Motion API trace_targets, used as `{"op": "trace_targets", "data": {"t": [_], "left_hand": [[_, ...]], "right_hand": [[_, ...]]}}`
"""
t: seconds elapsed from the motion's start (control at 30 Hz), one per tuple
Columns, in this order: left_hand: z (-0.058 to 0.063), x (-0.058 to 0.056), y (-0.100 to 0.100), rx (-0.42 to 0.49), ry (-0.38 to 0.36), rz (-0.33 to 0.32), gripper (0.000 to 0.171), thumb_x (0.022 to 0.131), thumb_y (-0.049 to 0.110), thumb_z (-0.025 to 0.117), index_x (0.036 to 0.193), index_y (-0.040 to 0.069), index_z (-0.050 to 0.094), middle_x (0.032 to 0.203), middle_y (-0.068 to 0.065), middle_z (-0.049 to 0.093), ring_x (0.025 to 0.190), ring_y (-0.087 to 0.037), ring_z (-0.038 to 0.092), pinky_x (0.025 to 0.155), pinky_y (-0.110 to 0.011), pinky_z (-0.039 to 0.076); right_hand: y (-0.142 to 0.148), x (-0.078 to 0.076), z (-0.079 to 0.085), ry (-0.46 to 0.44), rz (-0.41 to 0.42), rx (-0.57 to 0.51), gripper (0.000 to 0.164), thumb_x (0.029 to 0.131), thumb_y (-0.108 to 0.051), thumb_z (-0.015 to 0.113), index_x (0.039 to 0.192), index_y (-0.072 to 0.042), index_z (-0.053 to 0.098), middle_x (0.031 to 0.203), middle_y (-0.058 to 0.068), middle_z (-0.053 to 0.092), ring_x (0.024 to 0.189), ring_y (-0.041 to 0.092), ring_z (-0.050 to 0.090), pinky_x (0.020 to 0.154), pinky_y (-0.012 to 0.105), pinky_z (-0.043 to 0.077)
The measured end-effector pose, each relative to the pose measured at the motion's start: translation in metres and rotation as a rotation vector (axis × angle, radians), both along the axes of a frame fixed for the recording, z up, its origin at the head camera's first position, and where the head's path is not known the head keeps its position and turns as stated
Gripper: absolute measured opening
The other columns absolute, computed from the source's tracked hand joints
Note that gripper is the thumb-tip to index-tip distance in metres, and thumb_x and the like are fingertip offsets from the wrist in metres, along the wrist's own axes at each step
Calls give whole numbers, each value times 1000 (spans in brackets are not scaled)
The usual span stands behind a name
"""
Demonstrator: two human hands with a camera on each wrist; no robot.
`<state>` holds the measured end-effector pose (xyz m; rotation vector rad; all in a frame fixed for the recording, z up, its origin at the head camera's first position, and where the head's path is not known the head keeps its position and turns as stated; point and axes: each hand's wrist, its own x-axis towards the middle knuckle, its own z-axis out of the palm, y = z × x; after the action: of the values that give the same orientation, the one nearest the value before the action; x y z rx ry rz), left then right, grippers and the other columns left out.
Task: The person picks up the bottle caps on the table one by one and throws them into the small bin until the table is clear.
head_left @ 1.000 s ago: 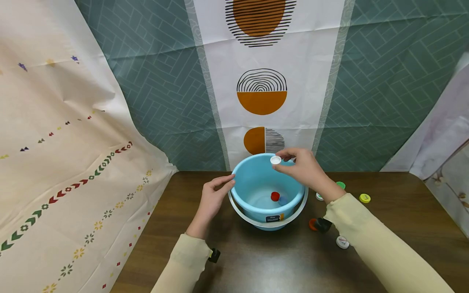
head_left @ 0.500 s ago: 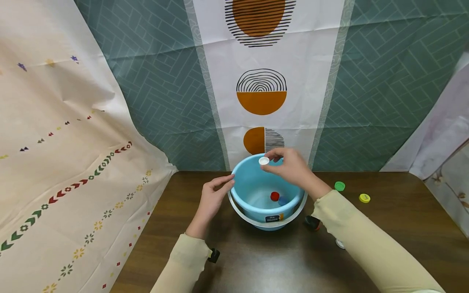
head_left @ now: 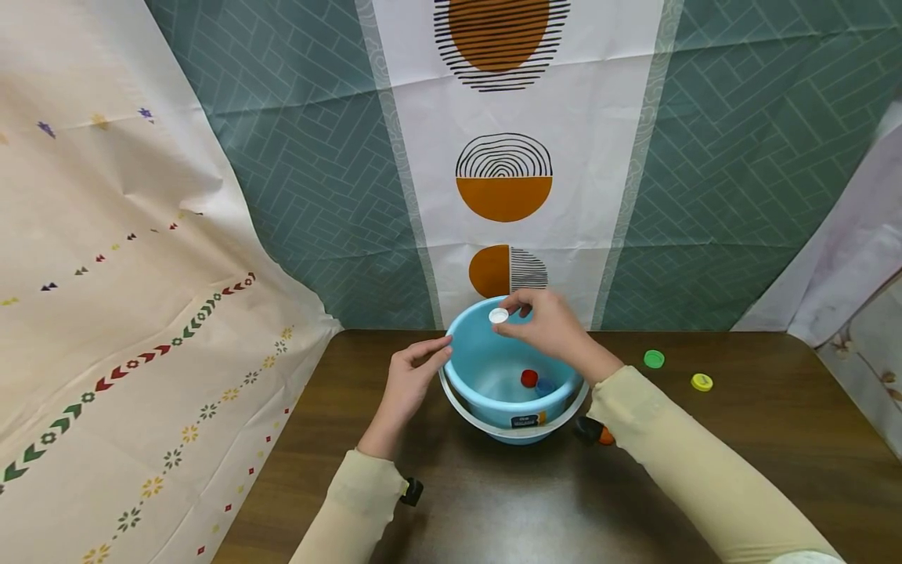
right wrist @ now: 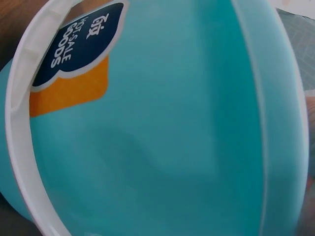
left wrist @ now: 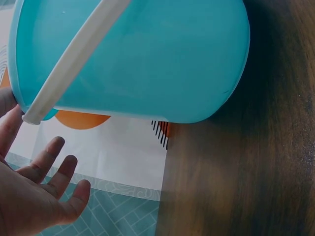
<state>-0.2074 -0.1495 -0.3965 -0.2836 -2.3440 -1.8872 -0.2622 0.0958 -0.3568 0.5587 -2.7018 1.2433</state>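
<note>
In the head view, a light blue bucket [head_left: 486, 368] stands upright on the table, its white handle [head_left: 493, 430] lowered round the front. My left hand [head_left: 409, 384] pinches the bucket's left rim between thumb and forefinger; the left wrist view shows its other fingers [left wrist: 63, 177] spread off the wall. Held between the right hand's [head_left: 550, 325] thumb and fingers is a white bottle cap [head_left: 499, 316], above the bucket's mouth. Inside on the bottom lie a red bottle cap [head_left: 529, 378] and a blue bottle cap [head_left: 545, 387]. The bucket's wall [right wrist: 162, 123] fills the right wrist view, largely hiding that hand.
On the brown table [head_left: 486, 501], a green cap [head_left: 654, 359] and a yellow cap [head_left: 701, 382] lie right of the bucket. An orange cap [head_left: 606, 436] shows beside my right sleeve [head_left: 676, 454]. A patterned cloth [head_left: 338, 196] hangs behind the table.
My right hand has carried the white cap leftward over the bucket, and the cap now sits slightly lower. My right sleeve has come to cover the white caps on the table. The left hand stays put.
</note>
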Motion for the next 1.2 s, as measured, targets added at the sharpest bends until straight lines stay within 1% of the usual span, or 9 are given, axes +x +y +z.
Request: {"op": "trace_targets", "data": {"t": [0.33, 0.6, 0.73, 1.0, 1.2], "left_hand": [[-1, 0, 0, 11, 4, -2, 30, 88, 17, 66, 114, 4, 67, 118, -10, 65, 111, -20, 59, 88, -28, 51], [0, -1, 0, 3, 17, -5, 30, 87, 18, 66, 114, 5, 67, 118, -10, 66, 110, -19, 59, 87, -29, 51], [1, -1, -1, 7, 9, -6, 30, 87, 18, 66, 114, 5, 68, 118, -10, 66, 110, -19, 59, 88, -28, 51], [-1, -2, -1, 9, 16, -1, 29, 87, 17, 67, 114, 5, 68, 118, -9, 66, 110, -18, 59, 87, -27, 51], [-3, -2, -2, 14, 21, -12, 30, 87, 17, 66, 114, 3, 67, 118, -10, 66, 110, -18, 60, 87, -27, 52]], "right_hand": [[-6, -3, -7, -20, 16, 23, 35, 77, -40, 74, 105, -20, 66, 99, -5, 65, 95, 18, 55, 79, 34, 51], [-9, -6, -12, -10, 27, 35, 36, 78, -42, 73, 106, -20, 66, 100, -6, 65, 95, 16, 56, 81, 34, 51], [-11, -7, -14, -18, 27, 32, 36, 78, -41, 73, 106, -19, 66, 100, -6, 66, 95, 16, 56, 81, 34, 50], [-13, -8, -18, -39, 30, 36, 34, 79, -42, 72, 105, -21, 67, 99, -6, 66, 95, 17, 56, 81, 34, 49], [-13, -9, -18, -58, 21, 59, 49, 78, -46, 72, 115, -16, 65, 110, 1, 66, 99, 19, 56, 82, 36, 50]]}}
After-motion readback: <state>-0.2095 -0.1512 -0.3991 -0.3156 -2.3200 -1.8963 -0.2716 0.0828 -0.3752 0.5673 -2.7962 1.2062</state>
